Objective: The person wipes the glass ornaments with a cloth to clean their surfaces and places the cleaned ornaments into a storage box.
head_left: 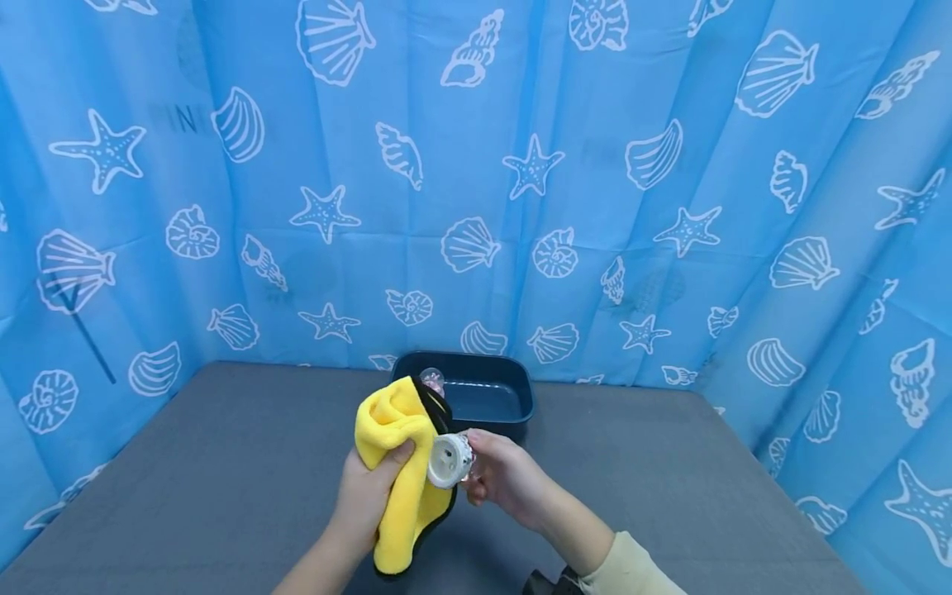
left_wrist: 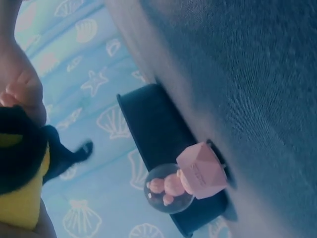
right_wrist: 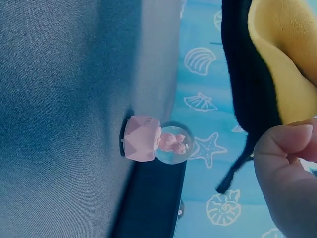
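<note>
My left hand (head_left: pixel 364 496) grips a folded yellow towel (head_left: pixel 405 496) with a black edge. The fingers of my right hand (head_left: pixel 509 475) hold a small ornament (head_left: pixel 449 460) by its side. Its round white underside is turned toward the head camera and overlaps the towel's right edge; the rest is mostly hidden. Both wrist views show a snow globe (left_wrist: pixel 171 186) with a faceted pink base (right_wrist: pixel 142 139) and pink figures in its clear ball. It stands upright on the table, in front of a dark blue bin (left_wrist: pixel 156 124).
Ahead of my hands, the bin (head_left: pixel 521 384) sits near the back of the grey table (head_left: pixel 260 463). A clear dome (head_left: pixel 432 378) with something pink in it shows at the bin's left end, partly behind the towel. A blue shell-patterned curtain (head_left: pixel 446 207) hangs behind the table.
</note>
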`<state>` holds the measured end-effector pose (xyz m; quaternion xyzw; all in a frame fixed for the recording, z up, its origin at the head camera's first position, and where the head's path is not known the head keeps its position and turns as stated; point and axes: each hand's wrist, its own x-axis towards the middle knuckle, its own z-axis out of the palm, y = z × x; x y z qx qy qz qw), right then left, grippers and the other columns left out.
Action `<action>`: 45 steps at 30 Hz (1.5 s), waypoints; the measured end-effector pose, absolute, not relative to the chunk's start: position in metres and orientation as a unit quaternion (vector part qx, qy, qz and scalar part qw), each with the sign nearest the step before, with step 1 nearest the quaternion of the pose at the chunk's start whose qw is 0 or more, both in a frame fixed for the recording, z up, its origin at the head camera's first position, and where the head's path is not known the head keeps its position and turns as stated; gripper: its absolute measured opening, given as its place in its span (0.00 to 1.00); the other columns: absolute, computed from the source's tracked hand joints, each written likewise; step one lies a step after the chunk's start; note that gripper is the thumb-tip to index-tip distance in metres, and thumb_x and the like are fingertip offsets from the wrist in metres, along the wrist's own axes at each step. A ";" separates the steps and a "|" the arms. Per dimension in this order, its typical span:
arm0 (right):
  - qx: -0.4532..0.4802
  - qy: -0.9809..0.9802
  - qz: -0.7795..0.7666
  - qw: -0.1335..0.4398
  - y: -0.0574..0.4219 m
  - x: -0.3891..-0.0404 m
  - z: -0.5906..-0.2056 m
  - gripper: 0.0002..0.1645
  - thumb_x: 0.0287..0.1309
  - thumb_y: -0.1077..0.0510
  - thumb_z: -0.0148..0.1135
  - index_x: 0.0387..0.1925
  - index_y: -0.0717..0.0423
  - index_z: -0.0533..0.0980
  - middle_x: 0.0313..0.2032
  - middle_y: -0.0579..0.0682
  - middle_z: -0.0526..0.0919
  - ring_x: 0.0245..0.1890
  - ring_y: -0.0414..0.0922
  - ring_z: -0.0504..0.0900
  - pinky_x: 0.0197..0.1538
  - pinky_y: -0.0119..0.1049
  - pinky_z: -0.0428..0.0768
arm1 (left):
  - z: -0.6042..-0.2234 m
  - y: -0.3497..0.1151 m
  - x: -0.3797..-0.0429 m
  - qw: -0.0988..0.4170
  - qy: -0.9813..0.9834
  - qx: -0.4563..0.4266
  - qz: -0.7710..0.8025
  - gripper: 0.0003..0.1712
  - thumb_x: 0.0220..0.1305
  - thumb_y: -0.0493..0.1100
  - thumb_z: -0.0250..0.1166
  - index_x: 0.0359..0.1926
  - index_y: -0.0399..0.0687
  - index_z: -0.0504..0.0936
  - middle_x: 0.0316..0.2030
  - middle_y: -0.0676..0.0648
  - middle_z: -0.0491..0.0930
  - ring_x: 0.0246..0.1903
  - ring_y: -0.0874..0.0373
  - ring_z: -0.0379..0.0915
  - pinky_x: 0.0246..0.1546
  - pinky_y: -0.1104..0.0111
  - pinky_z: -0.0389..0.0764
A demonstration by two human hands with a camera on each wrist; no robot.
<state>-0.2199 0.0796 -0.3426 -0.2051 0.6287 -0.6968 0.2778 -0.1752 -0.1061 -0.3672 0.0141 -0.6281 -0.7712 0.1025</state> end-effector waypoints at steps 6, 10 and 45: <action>-0.183 0.640 -0.693 0.278 0.080 -0.220 -0.338 0.20 0.71 0.43 0.41 0.34 0.48 0.74 0.25 0.44 0.72 0.20 0.39 0.64 0.29 0.31 0.68 | -0.368 -0.108 -0.175 0.106 -0.634 -0.049 -0.765 0.31 0.64 0.42 0.67 0.58 0.32 0.61 0.41 0.44 0.73 0.38 0.54 0.74 0.40 0.63 0.79; -0.180 0.650 -0.683 0.279 0.077 -0.218 -0.338 0.19 0.71 0.43 0.41 0.34 0.48 0.73 0.27 0.45 0.73 0.20 0.39 0.63 0.28 0.30 0.67 | -0.371 -0.106 -0.174 0.112 -0.656 -0.090 -0.741 0.38 0.59 0.41 0.71 0.62 0.36 0.58 0.45 0.41 0.70 0.42 0.51 0.71 0.42 0.61 0.78; -0.264 0.737 -0.601 0.161 0.077 -0.224 -0.335 0.31 0.64 0.61 0.61 0.66 0.64 0.65 0.56 0.58 0.74 0.49 0.48 0.75 0.55 0.43 0.77 | -0.384 -0.118 -0.179 -0.073 -0.550 0.065 -0.829 0.51 0.65 0.73 0.48 0.70 0.37 0.50 0.51 0.47 0.69 0.47 0.56 0.67 0.50 0.64 0.70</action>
